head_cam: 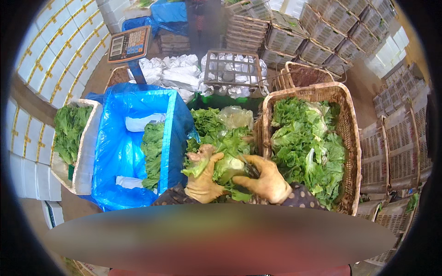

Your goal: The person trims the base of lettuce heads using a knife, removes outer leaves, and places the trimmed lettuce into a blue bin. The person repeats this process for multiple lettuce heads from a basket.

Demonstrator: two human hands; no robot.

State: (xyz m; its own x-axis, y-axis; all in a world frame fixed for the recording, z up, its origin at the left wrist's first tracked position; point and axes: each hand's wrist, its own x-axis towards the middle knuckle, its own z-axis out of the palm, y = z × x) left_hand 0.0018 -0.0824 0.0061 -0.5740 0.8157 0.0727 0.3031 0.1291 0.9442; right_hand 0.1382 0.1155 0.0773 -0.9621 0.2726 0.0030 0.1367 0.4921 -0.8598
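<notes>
Both of my hands wear tan gloves. My left hand [205,181] is closed around a head of leafy green lettuce [230,166], whose pale cut base faces up and right. In my right hand [267,177] is a dark metal hand tool [252,169], mostly covered by the fingers, close against that base. More loose green leaves [207,119] and a clear plastic bag [236,117] lie just beyond my hands. To the right, a brown plastic crate [350,138] holds several lettuce heads [307,145]. A blue-lined box [119,103] on the left contains leafy greens [153,155] and white paper [145,122].
A foam box [90,138] of greens stands at far left. Beyond the blue liner rises a digital scale display [129,44]. White wrapped bundles [181,74] and a metal rack [233,69] lie ahead. Stacked crates [321,31] and white foam boxes [65,41] line the room.
</notes>
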